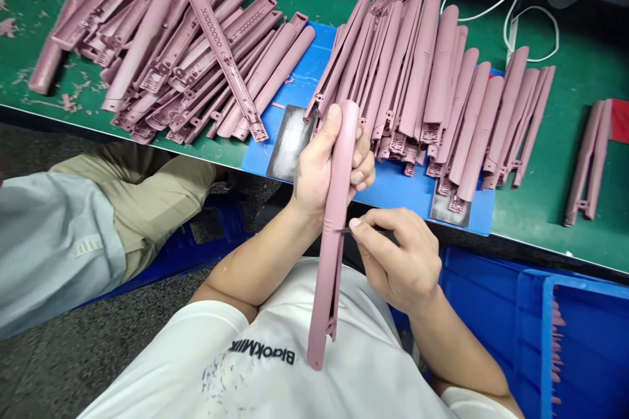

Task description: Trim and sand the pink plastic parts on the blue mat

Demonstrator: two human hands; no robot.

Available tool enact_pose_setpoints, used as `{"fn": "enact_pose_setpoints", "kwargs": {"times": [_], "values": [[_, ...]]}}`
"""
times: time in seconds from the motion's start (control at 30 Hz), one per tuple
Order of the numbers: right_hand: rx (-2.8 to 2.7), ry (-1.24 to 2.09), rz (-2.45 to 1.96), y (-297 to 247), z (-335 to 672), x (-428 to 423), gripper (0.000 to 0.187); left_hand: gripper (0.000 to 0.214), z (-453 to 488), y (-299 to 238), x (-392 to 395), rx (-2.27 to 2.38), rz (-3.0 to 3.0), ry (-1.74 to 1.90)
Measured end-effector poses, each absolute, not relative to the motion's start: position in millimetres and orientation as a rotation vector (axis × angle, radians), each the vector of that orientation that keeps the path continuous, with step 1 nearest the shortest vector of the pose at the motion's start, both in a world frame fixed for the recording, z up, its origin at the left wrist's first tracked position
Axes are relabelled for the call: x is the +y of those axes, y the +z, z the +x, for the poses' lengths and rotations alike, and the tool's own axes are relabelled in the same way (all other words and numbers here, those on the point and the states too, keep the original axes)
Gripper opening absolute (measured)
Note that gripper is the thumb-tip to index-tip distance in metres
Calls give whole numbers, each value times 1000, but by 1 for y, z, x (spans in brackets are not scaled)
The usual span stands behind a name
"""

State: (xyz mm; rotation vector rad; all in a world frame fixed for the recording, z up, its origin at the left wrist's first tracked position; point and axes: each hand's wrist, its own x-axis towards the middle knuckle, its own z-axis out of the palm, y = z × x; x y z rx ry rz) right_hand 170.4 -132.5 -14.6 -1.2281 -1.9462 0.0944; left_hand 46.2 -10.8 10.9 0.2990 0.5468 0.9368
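My left hand is closed round the upper part of a long pink plastic housing, which looks like the shell of a hair straightener. The housing tilts down toward my shirt, and a gap runs along the right side of its lower half. In my right hand a thin dark pointed tool is pinched between thumb and fingers. The tool's tip meets the housing near some small ridges about midway down. Whether it is a blade or a pick I cannot tell.
A jumbled pile of pink housings covers the left of the green table. More housings lie in a row on a blue mat. A blue crate stands at lower right. A person's leg is at left.
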Motion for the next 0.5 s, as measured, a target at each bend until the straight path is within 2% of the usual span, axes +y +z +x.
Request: {"fn": "enact_pose_setpoints", "kwargs": {"times": [0.23,0.5], "values": [[-2026,150,-1175,-13,175,-143,30,63,47,14,-10,611,270,915],[-2095,201,-1144,-9,173,-159,19,62,46,10,-9,603,302,920]]}}
